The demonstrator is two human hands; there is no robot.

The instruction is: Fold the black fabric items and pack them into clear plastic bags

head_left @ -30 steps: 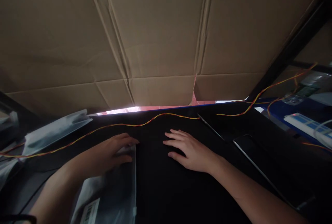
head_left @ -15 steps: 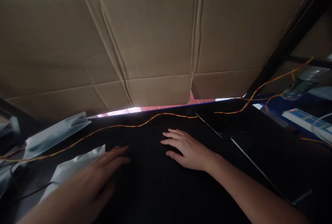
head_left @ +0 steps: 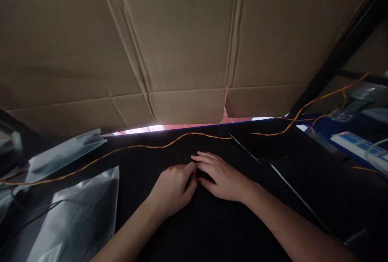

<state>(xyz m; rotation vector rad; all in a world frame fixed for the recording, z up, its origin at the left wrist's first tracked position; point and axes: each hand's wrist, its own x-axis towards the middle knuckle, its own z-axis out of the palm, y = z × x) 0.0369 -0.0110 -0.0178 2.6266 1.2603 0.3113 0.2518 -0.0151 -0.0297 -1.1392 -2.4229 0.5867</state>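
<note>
"What are the hands doing?"
"The left hand [head_left: 174, 187] is curled, thumb drawn in toward the fingers; I can't tell whether it pinches anything. It seems to meet the fingertips of the right hand [head_left: 222, 178], which rests palm down on the black table [head_left: 194, 233], fingers spread."
"And the plastic bag [head_left: 87, 209]?"
"Lying on the table to the left, apart from both hands."
"Beyond them?"
"A twisted wire [head_left: 145, 146] runs across the table."

Glossy plastic pouch [head_left: 91, 209], matt cardboard [head_left: 182, 43] (creased)
</note>
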